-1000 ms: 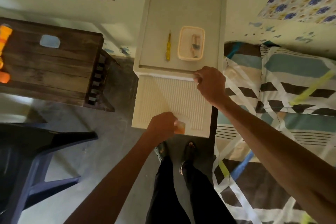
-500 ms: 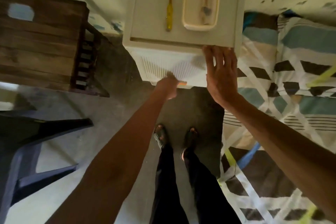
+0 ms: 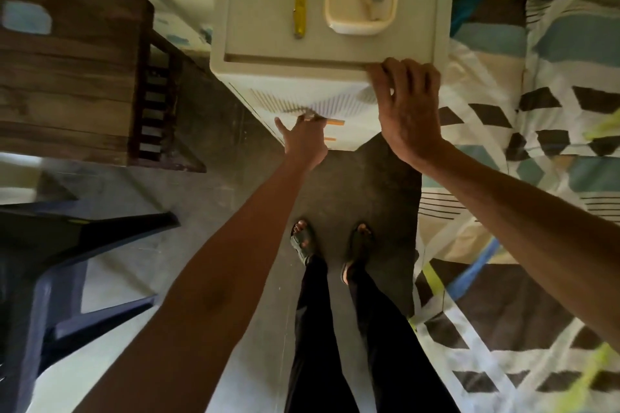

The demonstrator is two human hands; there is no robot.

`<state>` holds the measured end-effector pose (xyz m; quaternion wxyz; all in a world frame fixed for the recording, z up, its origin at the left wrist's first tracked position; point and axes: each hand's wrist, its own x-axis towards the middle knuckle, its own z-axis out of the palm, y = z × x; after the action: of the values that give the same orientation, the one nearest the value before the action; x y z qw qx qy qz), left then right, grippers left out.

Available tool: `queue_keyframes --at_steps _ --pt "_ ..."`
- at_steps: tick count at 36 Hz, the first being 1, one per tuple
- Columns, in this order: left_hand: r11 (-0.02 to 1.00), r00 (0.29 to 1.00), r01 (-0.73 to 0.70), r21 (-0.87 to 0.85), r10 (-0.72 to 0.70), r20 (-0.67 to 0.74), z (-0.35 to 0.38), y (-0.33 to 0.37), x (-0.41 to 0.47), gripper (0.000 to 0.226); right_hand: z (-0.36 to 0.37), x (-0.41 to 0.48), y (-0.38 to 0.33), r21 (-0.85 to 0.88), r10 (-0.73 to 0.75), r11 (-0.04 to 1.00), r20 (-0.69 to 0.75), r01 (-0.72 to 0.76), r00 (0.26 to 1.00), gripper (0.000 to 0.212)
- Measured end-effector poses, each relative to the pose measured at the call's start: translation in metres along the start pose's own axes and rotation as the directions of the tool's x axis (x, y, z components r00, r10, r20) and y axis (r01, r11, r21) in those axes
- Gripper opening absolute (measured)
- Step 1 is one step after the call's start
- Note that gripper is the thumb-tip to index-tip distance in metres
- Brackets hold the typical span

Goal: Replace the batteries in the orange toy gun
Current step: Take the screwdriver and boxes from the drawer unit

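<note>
With our right hand (image 3: 407, 107) curled over the cabinet (image 3: 285, 68) near rim and left hand (image 3: 303, 139) at its drawer (image 3: 335, 102) (grip unclear, toy gun out of view), a hard tug could slide the screwdriver (image 3: 299, 0) off.

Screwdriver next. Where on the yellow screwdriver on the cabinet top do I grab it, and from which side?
Pinch the yellow screwdriver by its thick handle, at the near half, coming straight down and closing across its width. It lies flat on the cabinet top, pointing away, with the thin shaft at the far end. The tray sits close on its right, so approach from the left.
</note>
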<state>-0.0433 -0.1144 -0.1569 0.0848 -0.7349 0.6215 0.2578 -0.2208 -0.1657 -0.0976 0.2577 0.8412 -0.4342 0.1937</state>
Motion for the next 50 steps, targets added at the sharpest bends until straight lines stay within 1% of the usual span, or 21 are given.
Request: queue_keyframes --at_steps 3,8,13,15,17,20,23,25,26,29,31,33,35,36,37,40,42,44,46,48,50 --pt "0.992 0.992 0.122 -0.031 -0.123 -0.017 0.003 0.001 -0.006 0.06 -0.001 0.002 0.003 0.006 -0.018 1.0 -0.005 0.018 1.0 0.029" --pt "0.98 0.982 0.183 0.071 -0.186 0.034 0.002 0.0 -0.007 0.068 -0.003 0.006 0.005 0.01 -0.063 0.998 -0.025 0.064 0.998 0.025" --pt "0.974 0.987 0.145 0.176 -0.156 0.05 -0.001 -0.008 -0.006 0.072 0.001 0.006 0.007 0.035 -0.077 0.996 -0.062 0.079 0.995 0.024" --pt "0.972 0.986 0.148 0.181 -0.159 0.049 -0.001 -0.006 -0.004 0.072 0.004 0.004 0.008 0.046 -0.084 0.995 -0.075 0.088 0.994 0.025" --pt "0.979 0.986 0.139 0.148 -0.151 0.074 -0.002 -0.006 -0.002 0.071 0.007 0.002 0.009 0.057 -0.088 0.994 -0.067 0.092 0.994 0.028" --pt "0.994 0.986 0.096 0.052 -0.102 0.134 -0.003 -0.015 0.001 0.068 0.003 -0.001 0.011 0.105 -0.093 0.99 0.015 0.091 0.996 0.033" --pt "0.998 0.993 0.036 -0.042 -0.031 0.116 -0.013 -0.027 -0.01 0.059 -0.013 -0.002 0.012 0.28 -0.063 0.96 0.149 0.019 0.987 0.045" --pt "0.988 0.996 0.027 -0.15 -0.014 0.085 -0.025 -0.031 -0.02 0.052 -0.026 -0.003 0.013 0.431 -0.021 0.898 0.234 -0.084 0.972 0.049" --pt "0.977 0.998 0.027 -0.213 -0.014 0.063 -0.038 -0.029 -0.027 0.048 -0.034 0.001 0.017 0.5 0.013 0.855 0.246 -0.138 0.969 0.047" --pt "0.937 1.0 0.009 -0.349 -0.012 -0.006 -0.073 -0.021 -0.044 0.025 -0.06 0.015 0.025 0.648 0.179 0.701 0.245 -0.298 0.953 0.029" --pt "0.88 0.997 -0.013 -0.476 -0.024 -0.072 -0.096 -0.014 -0.057 0.014 -0.078 0.03 0.031 0.691 0.328 0.593 0.263 -0.414 0.907 0.018" --pt "0.764 0.984 -0.054 -0.643 -0.067 -0.162 -0.111 -0.008 -0.067 0.008 -0.088 0.046 0.036 0.7 0.458 0.449 0.353 -0.555 0.816 0.014" --pt "0.702 0.949 -0.093 -0.706 -0.153 -0.277 -0.131 0.002 -0.072 0.009 -0.092 0.062 0.042 0.649 0.511 0.333 0.485 -0.684 0.709 0.014" --pt "0.694 0.932 -0.089 -0.714 -0.194 -0.305 -0.14 0.008 -0.073 0.012 -0.091 0.066 0.043 0.614 0.498 0.297 0.553 -0.731 0.668 0.017" --pt "0.707 0.912 -0.084 -0.703 -0.23 -0.34 -0.154 0.014 -0.071 0.012 -0.091 0.074 0.046 0.583 0.473 0.285 0.605 -0.761 0.641 0.021" --pt "0.779 0.858 -0.015 -0.627 -0.312 -0.409 -0.187 0.026 -0.059 0.013 -0.089 0.093 0.05 0.521 0.396 0.364 0.664 -0.772 0.634 0.031" --pt "0.787 0.848 0.064 -0.614 -0.367 -0.382 -0.196 0.028 -0.046 0.016 -0.082 0.102 0.048 0.476 0.365 0.345 0.726 -0.809 0.582 0.037" --pt "0.803 0.86 0.111 -0.586 -0.373 -0.349 -0.198 0.029 -0.034 0.023 -0.078 0.108 0.044 0.439 0.365 0.24 0.786 -0.866 0.499 0.041" --pt "0.839 0.878 0.143 -0.525 -0.352 -0.323 -0.199 0.03 -0.023 0.031 -0.072 0.115 0.041 0.424 0.382 0.136 0.811 -0.895 0.442 0.041" --pt "0.88 0.89 0.159 -0.448 -0.324 -0.32 -0.199 0.033 -0.018 0.035 -0.072 0.12 0.037 0.404 0.384 0.037 0.838 -0.914 0.386 0.028" --pt "0.906 0.896 0.169 -0.389 -0.306 -0.322 -0.201 0.034 -0.011 0.031 -0.071 0.128 0.033 0.365 0.377 -0.058 0.87 -0.929 0.318 0.012"
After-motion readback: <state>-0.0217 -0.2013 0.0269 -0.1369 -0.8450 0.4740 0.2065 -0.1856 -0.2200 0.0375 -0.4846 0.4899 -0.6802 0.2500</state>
